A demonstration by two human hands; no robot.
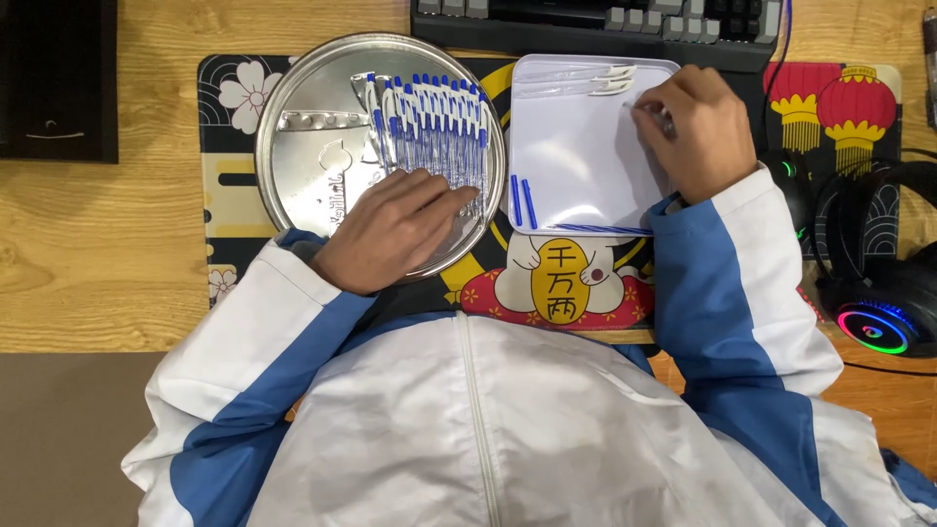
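Here, on a round silver tray (pixel 303 166), a row of clear pens (pixel 434 127) with blue caps — laid side by side, caps toward the far rim, barrels running back toward the body. Thin, see-through barrels, each tipped in blue, packed close enough to touch along the tray's right half. Resting flat across the near ends of those pens, the left hand (pixel 390 229), fingers stretched out and spread over the barrels, pressing rather than gripping; nothing closed inside it.

Just beside the round tray, to its right, a white rectangular tray (pixel 576 156). Along its far edge, a few clear pen barrels (pixel 576 80) without caps, lying crosswise. Near its left wall, two loose blue caps (pixel 522 202), side by side. Along its near wall, a thin blue-and-clear pen part (pixel 600 228), lying flat.

Over the white tray's far right corner, the right hand (pixel 698 132), curled, fingertips pinched on a thin clear pen piece (pixel 652 115) — partly hidden by the fingers, so hard to tell whether capped or bare.

Underneath both trays, a desk mat (pixel 224 195) printed with flowers, lanterns and a cartoon cat, on a wooden desk (pixel 98 254). Beyond, a dark keyboard (pixel 595 24); off to the right, black headphones (pixel 878 283) with a glowing ring.
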